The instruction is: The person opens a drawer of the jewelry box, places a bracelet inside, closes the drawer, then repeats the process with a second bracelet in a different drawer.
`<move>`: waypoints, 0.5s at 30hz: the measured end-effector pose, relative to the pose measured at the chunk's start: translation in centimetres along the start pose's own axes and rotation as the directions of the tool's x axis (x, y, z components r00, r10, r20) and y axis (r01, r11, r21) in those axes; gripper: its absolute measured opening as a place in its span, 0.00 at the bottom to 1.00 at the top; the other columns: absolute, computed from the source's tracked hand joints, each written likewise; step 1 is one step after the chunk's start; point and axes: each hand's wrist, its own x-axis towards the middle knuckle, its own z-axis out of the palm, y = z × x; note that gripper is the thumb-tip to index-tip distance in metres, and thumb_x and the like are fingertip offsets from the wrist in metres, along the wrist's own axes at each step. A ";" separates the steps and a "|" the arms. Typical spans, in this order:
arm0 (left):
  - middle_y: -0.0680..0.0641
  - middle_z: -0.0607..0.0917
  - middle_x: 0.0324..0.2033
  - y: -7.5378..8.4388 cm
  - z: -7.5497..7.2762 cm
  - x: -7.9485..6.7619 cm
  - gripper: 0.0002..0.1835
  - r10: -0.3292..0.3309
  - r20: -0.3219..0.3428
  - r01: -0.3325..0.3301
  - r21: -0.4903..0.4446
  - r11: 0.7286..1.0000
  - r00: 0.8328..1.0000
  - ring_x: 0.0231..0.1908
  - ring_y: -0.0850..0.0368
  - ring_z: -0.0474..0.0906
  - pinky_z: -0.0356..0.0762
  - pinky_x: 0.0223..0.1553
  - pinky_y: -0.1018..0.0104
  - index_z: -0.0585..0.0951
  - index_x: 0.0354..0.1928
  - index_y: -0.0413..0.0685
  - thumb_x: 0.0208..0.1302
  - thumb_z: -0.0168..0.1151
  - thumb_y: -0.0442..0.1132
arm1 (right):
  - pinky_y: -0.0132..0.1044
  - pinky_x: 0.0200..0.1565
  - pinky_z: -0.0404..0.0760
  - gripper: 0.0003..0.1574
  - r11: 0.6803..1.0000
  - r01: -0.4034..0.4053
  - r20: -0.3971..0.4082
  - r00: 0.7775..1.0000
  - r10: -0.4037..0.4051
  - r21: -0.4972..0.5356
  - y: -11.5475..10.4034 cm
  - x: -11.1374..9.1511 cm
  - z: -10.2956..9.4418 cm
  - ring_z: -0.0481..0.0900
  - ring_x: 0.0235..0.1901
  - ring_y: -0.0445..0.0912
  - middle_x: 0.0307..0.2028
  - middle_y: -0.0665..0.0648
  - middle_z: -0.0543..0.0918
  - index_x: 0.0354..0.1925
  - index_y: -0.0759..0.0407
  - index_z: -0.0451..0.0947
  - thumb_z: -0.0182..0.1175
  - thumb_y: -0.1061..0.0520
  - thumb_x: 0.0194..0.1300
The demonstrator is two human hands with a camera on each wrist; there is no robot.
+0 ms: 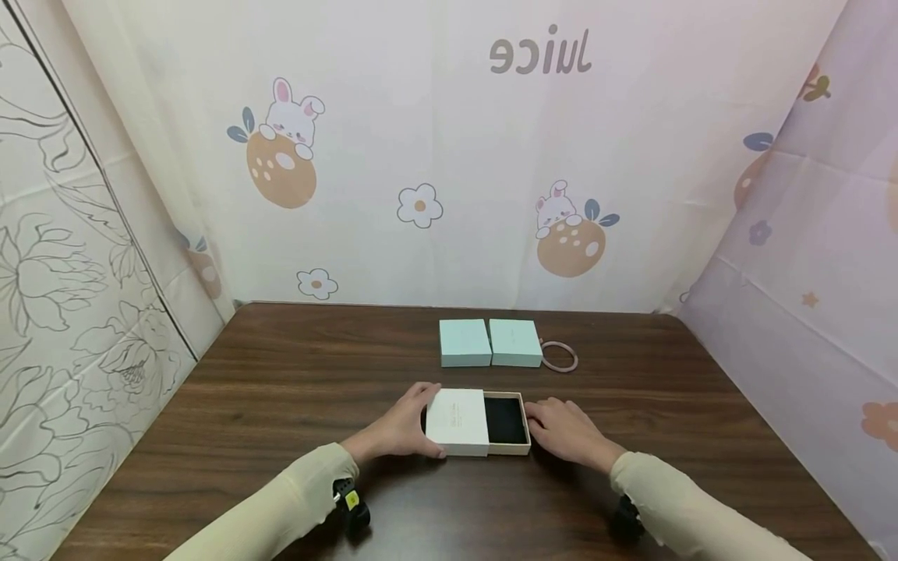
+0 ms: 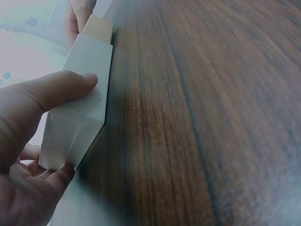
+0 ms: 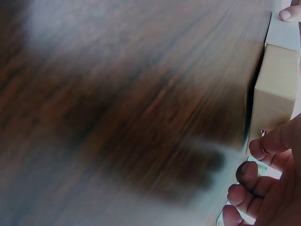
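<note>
A white box sleeve (image 1: 456, 417) with faint lettering lies on the table, its inner drawer (image 1: 507, 421) slid partway out to the right. The drawer has cream walls and a black lining. My left hand (image 1: 403, 425) grips the sleeve at its left end. In the left wrist view the thumb (image 2: 77, 84) presses the near side, with fingers curled at the end. My right hand (image 1: 567, 430) is at the drawer's right end. Seen from the right wrist, thumb and forefinger pinch a small pull (image 3: 263, 133) on the end wall; the other fingers are curled below.
Two pale mint boxes (image 1: 465, 343) (image 1: 515, 343) sit side by side farther back on the dark wooden table (image 1: 316, 351). A pinkish ring-shaped band (image 1: 574, 363) lies at the right one's side. Printed curtains (image 1: 421, 117) hang behind and beside the table.
</note>
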 end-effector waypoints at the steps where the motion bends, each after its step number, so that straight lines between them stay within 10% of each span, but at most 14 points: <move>1: 0.39 0.64 0.62 0.0 0.0 0.0 0.56 -0.001 0.001 0.001 -0.001 1.000 1.000 0.56 0.49 0.66 0.67 0.55 0.53 0.58 0.70 0.32 0.40 0.79 0.45 | 0.38 0.28 0.69 0.06 1.000 0.003 -0.001 1.000 -0.003 0.000 0.1 0.0 0.0 0.73 0.28 0.43 0.25 0.45 0.77 0.33 0.51 0.79 0.55 0.59 0.65; 15: 0.40 0.64 0.62 0.0 0.0 0.0 0.56 -0.010 0.001 0.010 -0.003 1.000 1.000 0.56 0.50 0.66 0.67 0.55 0.54 0.58 0.70 0.33 0.41 0.79 0.45 | 0.40 0.30 0.70 0.06 1.000 0.002 -0.002 1.000 -0.002 -0.018 0.5 -0.2 -0.1 0.77 0.33 0.46 0.28 0.46 0.79 0.33 0.50 0.78 0.55 0.59 0.65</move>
